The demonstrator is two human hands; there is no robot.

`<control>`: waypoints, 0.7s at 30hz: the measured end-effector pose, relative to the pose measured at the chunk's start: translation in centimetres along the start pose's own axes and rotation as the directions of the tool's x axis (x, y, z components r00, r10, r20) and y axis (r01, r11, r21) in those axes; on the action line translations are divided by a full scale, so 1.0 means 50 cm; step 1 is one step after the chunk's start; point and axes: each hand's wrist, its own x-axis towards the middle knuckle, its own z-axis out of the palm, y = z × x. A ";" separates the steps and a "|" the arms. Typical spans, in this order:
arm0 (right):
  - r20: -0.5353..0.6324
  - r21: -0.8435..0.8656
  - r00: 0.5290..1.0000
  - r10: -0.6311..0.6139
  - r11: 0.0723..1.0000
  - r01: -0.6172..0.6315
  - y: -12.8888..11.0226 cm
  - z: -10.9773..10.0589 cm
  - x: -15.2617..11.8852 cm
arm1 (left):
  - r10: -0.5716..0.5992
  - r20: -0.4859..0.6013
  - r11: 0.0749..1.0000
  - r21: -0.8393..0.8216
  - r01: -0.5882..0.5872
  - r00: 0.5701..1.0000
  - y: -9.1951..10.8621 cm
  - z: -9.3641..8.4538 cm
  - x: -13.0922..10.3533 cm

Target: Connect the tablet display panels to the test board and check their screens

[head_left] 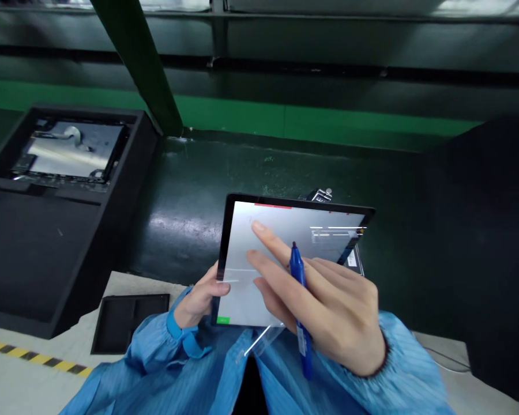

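Note:
A tablet (242, 288) with a lit, mostly white screen is held in front of my body. My left hand (201, 297) grips its left edge, thumb on the front and the other fingers behind it. Over the screen is my right hand (328, 300), with a blue marker (300, 300) held between its fingers, dark tip pointing up and away from me. The index fingertip is at the upper left of the screen; whether it touches the glass I cannot tell. A strip of clear film (263, 340) hangs at the tablet's lower edge.
At left stands a black foam-lined case (130, 155) holding an opened device panel (73, 150) with a ribbon cable. A small black tray (130, 323) lies below it. A green post (142, 63) rises behind the dark green bench (185, 190). A large black object (480, 248) fills the right side.

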 end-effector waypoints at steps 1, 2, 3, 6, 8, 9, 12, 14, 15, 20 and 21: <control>-0.007 -0.012 1.000 0.010 1.000 -0.010 0.001 -0.001 -0.001 | -0.012 -0.003 1.000 0.012 0.012 1.000 -0.001 0.001 0.000; -0.007 -0.017 1.000 0.013 1.000 -0.013 0.001 -0.002 -0.003 | -0.024 -0.003 1.000 0.019 0.024 1.000 -0.001 0.002 -0.001; -0.007 -0.014 1.000 0.006 1.000 -0.006 0.002 -0.002 -0.005 | -0.033 -0.001 0.999 0.020 0.033 0.999 -0.001 0.003 0.000; -0.046 0.006 0.998 -0.032 0.999 0.033 0.006 0.001 -0.013 | -0.030 0.002 1.000 0.005 0.030 1.000 0.002 0.008 0.001; -0.081 0.005 0.996 -0.045 0.999 0.046 0.007 0.003 -0.019 | -0.027 0.002 1.000 -0.006 0.027 1.000 0.005 0.011 0.003; -0.097 0.004 0.994 -0.048 0.999 0.049 0.007 0.004 -0.021 | -0.028 0.003 1.000 -0.011 0.028 1.000 0.006 0.013 0.003; -0.067 0.016 0.996 -0.051 0.999 0.052 0.007 0.000 -0.022 | -0.026 0.003 0.999 -0.027 0.026 1.000 0.008 0.017 0.004; -0.032 0.027 0.998 -0.054 0.998 0.055 0.006 -0.006 -0.021 | -0.018 0.001 0.999 -0.032 0.018 1.000 0.008 0.018 0.004; -0.023 0.030 0.998 -0.055 0.998 0.056 0.006 -0.008 -0.020 | -0.016 0.001 0.999 -0.033 0.016 1.000 0.007 0.018 0.003; -0.036 0.044 0.998 -0.052 0.998 0.053 0.007 -0.011 -0.020 | -0.020 0.016 0.998 -0.052 0.020 1.000 0.005 0.016 0.003; -0.033 0.046 0.999 -0.041 0.998 0.043 0.008 -0.010 -0.020 | -0.020 0.021 0.998 -0.056 0.021 1.000 0.004 0.017 0.003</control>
